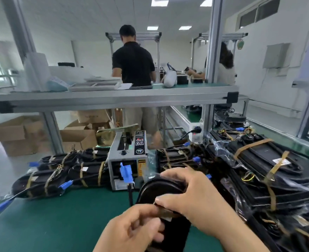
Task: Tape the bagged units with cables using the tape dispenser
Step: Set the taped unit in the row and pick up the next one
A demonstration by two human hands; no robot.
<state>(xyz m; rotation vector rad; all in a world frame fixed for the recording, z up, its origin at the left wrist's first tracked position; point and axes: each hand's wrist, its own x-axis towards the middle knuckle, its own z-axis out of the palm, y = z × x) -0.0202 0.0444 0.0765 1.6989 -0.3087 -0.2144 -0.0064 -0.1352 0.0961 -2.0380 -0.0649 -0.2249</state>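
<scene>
Tape strip (165, 213) is the weak point. Your left hand (137, 228) pinches its near end between thumb and curled fingers. The far end looks stuck down on the black bagged unit (161, 190), under your right thumb. Your right hand (192, 193) is curled over the top of the unit, fingers wrapped round its rounded far edge. Can't tell whether the unit's near end rests on the green mat (59, 215).

Risks as I judge them:
- Strip is short and blurred, so can't tell how much adhesive sits on your left fingertips. If it clings there, it peels back off the bag when you let go.
- Bag film looks slick and loose. Pull the strip taut without your right hand pinning the film and it wrinkles, so the tape bonds to a fold and not the unit.
- Black cable (130, 195) with blue connector (126, 172) hangs just beyond your left hand, not under the strip. Wrap now and the cable may end up outside the tape.
- Tape dispenser (126, 157) sits just beyond your right fingertips. Swing the unit forward and you hit its outlet.
- Taped units (59, 173) lie left of your left hand, and another pile (259, 170) crowds right of your right wrist. Little room to rotate, and cables could snag.
</scene>
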